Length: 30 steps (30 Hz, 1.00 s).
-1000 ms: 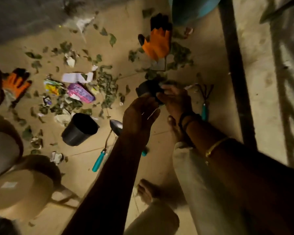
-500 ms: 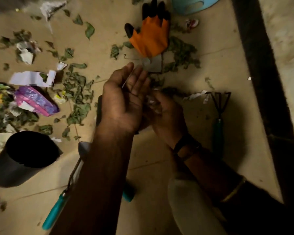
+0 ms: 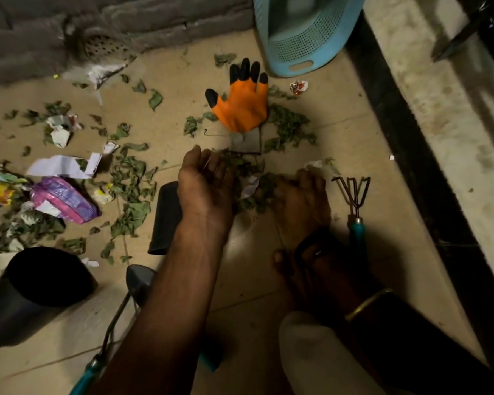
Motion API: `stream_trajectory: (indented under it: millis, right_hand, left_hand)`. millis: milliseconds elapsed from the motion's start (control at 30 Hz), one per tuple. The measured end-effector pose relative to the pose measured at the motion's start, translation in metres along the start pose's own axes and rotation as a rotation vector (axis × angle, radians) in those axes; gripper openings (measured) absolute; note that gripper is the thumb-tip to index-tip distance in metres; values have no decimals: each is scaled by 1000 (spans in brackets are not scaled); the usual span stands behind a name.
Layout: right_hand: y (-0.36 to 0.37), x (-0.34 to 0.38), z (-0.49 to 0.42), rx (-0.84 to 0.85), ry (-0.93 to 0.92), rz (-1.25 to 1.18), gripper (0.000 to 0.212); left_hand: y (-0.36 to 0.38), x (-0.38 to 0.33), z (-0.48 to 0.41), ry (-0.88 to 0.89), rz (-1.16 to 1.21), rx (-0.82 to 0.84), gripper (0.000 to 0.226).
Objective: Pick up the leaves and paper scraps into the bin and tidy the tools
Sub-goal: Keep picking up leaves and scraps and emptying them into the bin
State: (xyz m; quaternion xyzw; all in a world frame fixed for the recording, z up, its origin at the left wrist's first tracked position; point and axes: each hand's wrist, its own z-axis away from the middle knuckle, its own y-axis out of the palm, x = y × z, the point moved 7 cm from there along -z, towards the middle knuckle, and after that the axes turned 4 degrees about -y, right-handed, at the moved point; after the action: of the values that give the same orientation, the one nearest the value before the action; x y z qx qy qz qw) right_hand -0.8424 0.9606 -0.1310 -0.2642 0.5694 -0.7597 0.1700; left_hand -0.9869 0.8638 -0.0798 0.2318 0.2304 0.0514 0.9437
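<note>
The glove (image 3: 241, 109) at far centre is orange with black fingertips. Far right, the perforated basket (image 3: 305, 38) is pale blue. The leaves (image 3: 131, 178) are dull green, the paper scrap (image 3: 63, 166) white, and the wrapper (image 3: 63, 199) at left pink and purple. The near-left pot (image 3: 37, 292) is black. The hand rake (image 3: 354, 195) and trowel (image 3: 86, 377) have teal handles. The floor (image 3: 268, 295) is beige.

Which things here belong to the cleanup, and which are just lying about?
Job: leaves, paper scraps, blue basket (likely the bin), hand rake, trowel, orange glove.
Lying about: upright black pot, tipped black pot, floor drain.
</note>
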Motion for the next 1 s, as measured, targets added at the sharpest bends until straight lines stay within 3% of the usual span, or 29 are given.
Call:
stream_trajectory:
  millis: [100,200,333,433,533,600,667,733,800,833,933,1000]
  right_hand:
    - [-13,10,-4,-95,-117,-97,25]
    - [-24,8,-13,-94,-147,-168,24]
    - [-57,30,-12,-125,-168,-611,8]
    - [-79,75,-12,-38,-287,-821,11]
    - [-85,113,-18,40,-386,-852,12]
    - [-84,123,-18,107,-401,-870,17]
    - [-87,121,-19,178,-381,-1072,20]
    - [-96,103,-22,92,-271,-1272,18]
    - [-88,76,-34,-24,-174,-1120,22]
    - [-77,69,-38,-3,-170,-944,30]
    - [-27,71,-35,233,-263,-368,79]
    - [-4,77,-25,269,-287,-74,81]
  left_hand:
    - [-12,-2,-1,32,-18,-16,43]
    - [-18,-5,2,53,-63,-25,46]
    - [-27,-10,7,34,-140,-8,41]
    - [-25,-4,6,-71,-207,86,45]
    - [-17,4,8,-193,-132,242,54]
    - [-20,1,6,-194,-110,217,51]
    - [-22,-7,3,-171,-82,183,43]
    - [-25,-21,2,-115,1,136,29]
    - [-30,-37,1,-45,78,78,21]
    - [-31,-43,2,-32,108,72,21]
    - [-36,-54,1,-19,176,66,21]
    - [-38,-56,0,-33,210,67,22]
